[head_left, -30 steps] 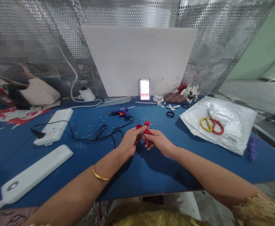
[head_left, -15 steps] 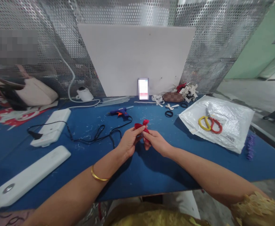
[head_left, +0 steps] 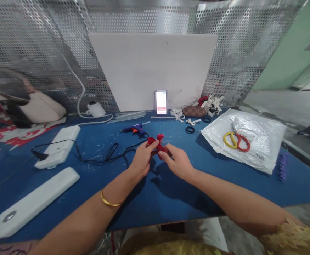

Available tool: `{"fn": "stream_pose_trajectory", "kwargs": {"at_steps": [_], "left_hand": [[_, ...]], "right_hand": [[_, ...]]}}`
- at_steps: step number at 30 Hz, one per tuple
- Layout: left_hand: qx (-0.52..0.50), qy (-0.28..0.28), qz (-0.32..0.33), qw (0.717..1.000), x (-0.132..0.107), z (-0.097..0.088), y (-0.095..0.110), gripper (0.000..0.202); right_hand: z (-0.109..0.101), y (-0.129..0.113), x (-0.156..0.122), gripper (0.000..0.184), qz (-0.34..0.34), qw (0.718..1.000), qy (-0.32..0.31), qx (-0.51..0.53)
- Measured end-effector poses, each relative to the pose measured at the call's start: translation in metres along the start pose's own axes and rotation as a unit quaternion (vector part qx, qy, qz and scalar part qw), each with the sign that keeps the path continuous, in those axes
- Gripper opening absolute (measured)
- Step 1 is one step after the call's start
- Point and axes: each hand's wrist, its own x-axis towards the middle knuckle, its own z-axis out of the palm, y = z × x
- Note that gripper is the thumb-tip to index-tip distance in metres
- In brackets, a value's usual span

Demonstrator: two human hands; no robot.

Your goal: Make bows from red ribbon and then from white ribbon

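Both my hands meet over the middle of the blue table (head_left: 170, 198) and pinch a small red ribbon bow (head_left: 156, 142). My left hand (head_left: 141, 161) grips the bow from the left with thumb and fingers closed; a gold bangle sits on that forearm. My right hand (head_left: 177, 161) holds the bow's right side, fingers closed on it. The bow's loops stick up above the fingertips, just off the tabletop. A blue glue gun (head_left: 133, 129) lies a little beyond the hands, its black cord curling to the left.
Scissors with yellow and red handles (head_left: 236, 140) lie on a clear plastic bag (head_left: 261, 141) at right. Black hair ties (head_left: 190, 130), white ribbon bits and a phone (head_left: 161, 102) stand near the white board. White power strips (head_left: 57, 141) lie at left.
Both hands have shifted slightly left and away from me with the bow, and the right hand has turned its grip. Nothing else on the table moved.
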Motion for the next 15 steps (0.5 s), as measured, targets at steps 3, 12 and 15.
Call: {"fn": "stream_pose_trajectory", "kwargs": {"at_steps": [3,12,15], "left_hand": [[0.038,-0.001,0.023,0.999,-0.001,0.000,0.000,0.032],[0.179,-0.048,0.031,0.982,-0.008,0.004,-0.001,0.031],[0.179,-0.030,0.042,0.983,-0.007,0.003,-0.001,0.032]], "right_hand": [[-0.004,0.005,0.010,0.023,0.055,0.974,0.070,0.211],[-0.009,0.012,0.018,0.029,0.242,0.805,-0.003,0.541],[-0.009,0.014,0.018,0.027,0.265,0.793,0.004,0.549]]}}
